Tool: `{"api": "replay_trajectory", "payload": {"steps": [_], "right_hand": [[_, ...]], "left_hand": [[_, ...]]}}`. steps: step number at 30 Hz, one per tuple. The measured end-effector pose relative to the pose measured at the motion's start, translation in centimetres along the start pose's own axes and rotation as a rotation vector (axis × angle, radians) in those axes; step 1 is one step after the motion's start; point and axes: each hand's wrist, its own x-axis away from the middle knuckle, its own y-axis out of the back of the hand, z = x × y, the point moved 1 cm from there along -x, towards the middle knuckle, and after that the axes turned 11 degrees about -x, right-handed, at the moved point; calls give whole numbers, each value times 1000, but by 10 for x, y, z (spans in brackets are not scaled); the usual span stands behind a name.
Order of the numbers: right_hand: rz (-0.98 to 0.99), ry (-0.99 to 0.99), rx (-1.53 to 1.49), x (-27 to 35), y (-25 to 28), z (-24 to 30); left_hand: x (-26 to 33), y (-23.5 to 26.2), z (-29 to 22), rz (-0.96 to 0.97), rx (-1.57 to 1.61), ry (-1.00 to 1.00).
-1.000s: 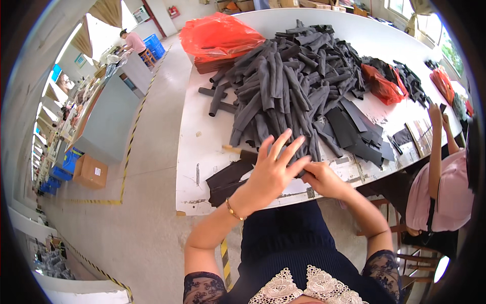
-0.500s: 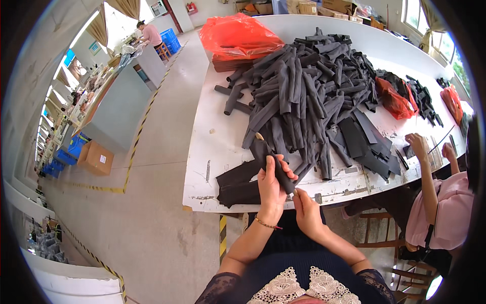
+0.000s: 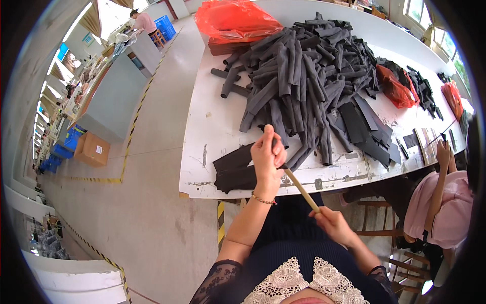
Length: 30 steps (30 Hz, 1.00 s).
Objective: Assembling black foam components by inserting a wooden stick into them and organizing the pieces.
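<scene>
My left hand (image 3: pixel 268 157) is closed round a dark tube (image 3: pixel 284 166) of fabric-like material, mostly hidden by the fingers. A pale wooden stick (image 3: pixel 302 191) slants from the tube's lower end toward me. My right hand (image 3: pixel 331 223) grips the stick's near end, beyond the table's front edge. Under and left of my left hand lie flat black pieces (image 3: pixel 235 171) on the white table (image 3: pixel 195 142). Just past that hand rises a large heap of dark grey tubes (image 3: pixel 288 71).
A red plastic bag (image 3: pixel 238 23) sits at the table's far left, another red bag (image 3: pixel 395 90) at the right. Flat black strips (image 3: pixel 367 131) lie right of the heap. A co-worker in pink (image 3: pixel 445 207) sits at the right. A cardboard box (image 3: pixel 92 149) stands on the floor leftward.
My right hand has drawn back toward me, exposing a long length of stick from the tube. The stick's tip no longer shows at the tube's far end. The co-worker's hands have come together.
</scene>
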Motion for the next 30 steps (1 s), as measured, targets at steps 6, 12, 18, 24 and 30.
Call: {"api": "replay_trajectory", "payload": {"steps": [6,12,18,24,30], "right_hand": [[-60,-29,91,39,15,0],[-64,100,313,22,30,0],[-505,603,141,-71,-3,6],[-394,644,-91,-127,-19,34],[-279,788,-20,-123,-11,83]], "left_hand": [[-36,1,-16,-107,195,-142],[-42,15,-27,-149,192,-168],[-20,-26,-11,-169,258,-5],[-14,10,-1,-87,338,-94],[12,10,-10,468,-769,-667]]}}
